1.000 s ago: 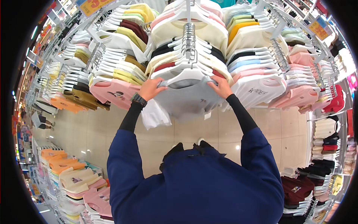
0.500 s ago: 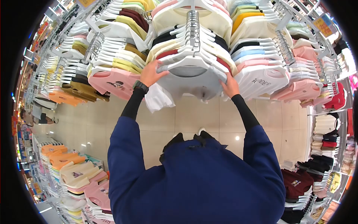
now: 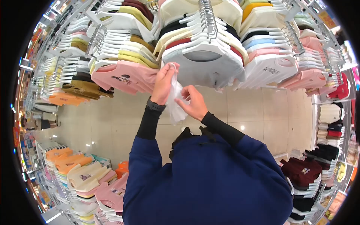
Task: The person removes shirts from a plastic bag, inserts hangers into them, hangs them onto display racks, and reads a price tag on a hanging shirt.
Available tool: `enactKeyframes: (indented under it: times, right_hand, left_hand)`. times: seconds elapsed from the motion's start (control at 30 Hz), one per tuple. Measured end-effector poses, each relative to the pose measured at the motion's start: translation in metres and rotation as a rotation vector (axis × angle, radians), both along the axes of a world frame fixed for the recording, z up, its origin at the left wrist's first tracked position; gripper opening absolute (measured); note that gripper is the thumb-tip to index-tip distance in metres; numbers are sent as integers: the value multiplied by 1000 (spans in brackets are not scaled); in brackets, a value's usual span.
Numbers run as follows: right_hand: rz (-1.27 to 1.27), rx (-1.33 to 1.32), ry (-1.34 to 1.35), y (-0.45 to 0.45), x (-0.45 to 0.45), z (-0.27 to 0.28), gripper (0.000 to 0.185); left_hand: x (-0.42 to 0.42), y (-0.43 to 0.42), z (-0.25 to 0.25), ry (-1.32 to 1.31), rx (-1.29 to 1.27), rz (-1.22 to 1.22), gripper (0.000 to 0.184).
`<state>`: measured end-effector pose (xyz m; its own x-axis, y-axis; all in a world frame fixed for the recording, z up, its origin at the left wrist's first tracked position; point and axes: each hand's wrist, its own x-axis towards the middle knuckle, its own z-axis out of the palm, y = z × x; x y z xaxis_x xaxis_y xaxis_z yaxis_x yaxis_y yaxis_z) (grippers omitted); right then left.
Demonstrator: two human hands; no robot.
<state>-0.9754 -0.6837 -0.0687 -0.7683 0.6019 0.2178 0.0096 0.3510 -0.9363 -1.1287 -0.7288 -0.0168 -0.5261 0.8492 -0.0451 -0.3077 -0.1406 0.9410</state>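
Note:
My left hand [image 3: 163, 83] is closed on the top of a thin white plastic bag [image 3: 174, 101], which hangs down crumpled from the fingers. Right beside the bag is my right hand [image 3: 195, 102], its fingers bent and its thumb apart from them; whether a fingertip touches the plastic, I cannot tell. Just beyond both hands, a light grey T-shirt [image 3: 204, 67] hangs on a white hanger at the front of the middle rack, with a small dark print low on its chest.
To the left hangs a pink T-shirt [image 3: 125, 77] with a cartoon print, and to the right a white T-shirt [image 3: 272, 69] with lettering. Metal hanger hooks [image 3: 208, 18] line the middle rack. More clothes racks stand behind me on both sides, around a tiled floor [image 3: 262, 112].
Both hands have left the grey T-shirt's shoulders and come together in front of it. The plastic bag has moved right with my left hand. The T-shirt now hangs free.

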Motion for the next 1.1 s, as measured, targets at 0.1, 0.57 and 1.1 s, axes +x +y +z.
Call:
enactKeyframes:
  times: [0.1, 0.57, 1.1]
  right_hand:
    - [-66, 28, 35, 5, 15, -7, 28]
    - [-253, -102, -26, 105, 213, -7, 28]
    - [-1341, 448, -225, 213, 456, 6, 15]
  left_hand:
    - [19, 8, 3, -15, 48, -31, 20]
    - [179, 116, -31, -501, 168, -319, 14]
    - [424, 295, -40, 95, -253, -901, 24]
